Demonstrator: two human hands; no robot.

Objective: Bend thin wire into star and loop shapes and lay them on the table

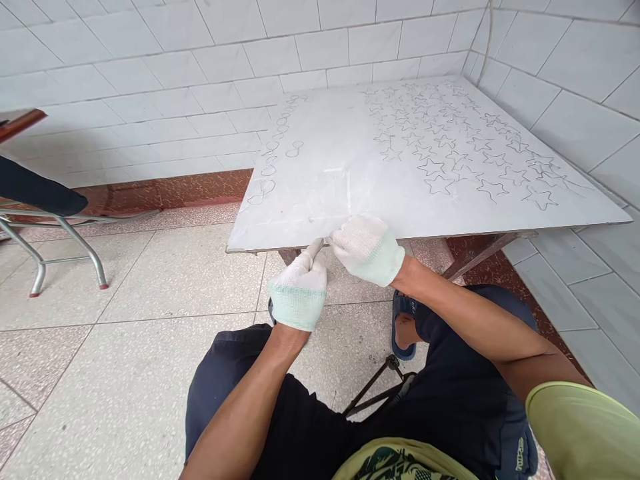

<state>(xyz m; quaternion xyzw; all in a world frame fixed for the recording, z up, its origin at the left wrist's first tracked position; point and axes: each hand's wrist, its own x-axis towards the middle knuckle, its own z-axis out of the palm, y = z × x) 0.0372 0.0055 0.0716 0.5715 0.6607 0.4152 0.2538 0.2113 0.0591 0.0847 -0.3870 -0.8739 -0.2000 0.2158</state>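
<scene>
Both my hands wear white knit gloves with pale green cuffs and meet at the near edge of a white board table [320, 193]. My left hand [303, 277] is closed, thumb and forefinger pinched together just off the edge. Beside it, my right hand [367, 247] is curled with its fingertips close to the left ones. What sits between the fingertips is too small to make out. Star-shaped wire outlines [440, 183] cover the right part of the board. Along its left side lie several wire loops shaped like a figure eight [261, 191].
White tiled walls [370, 43] border the table at the back and right. A wooden table leg [465, 257] slants beneath it. To the left, a metal-legged stool [75, 257] stands on the speckled floor [165, 280], near another person's dark-clothed leg [40, 187].
</scene>
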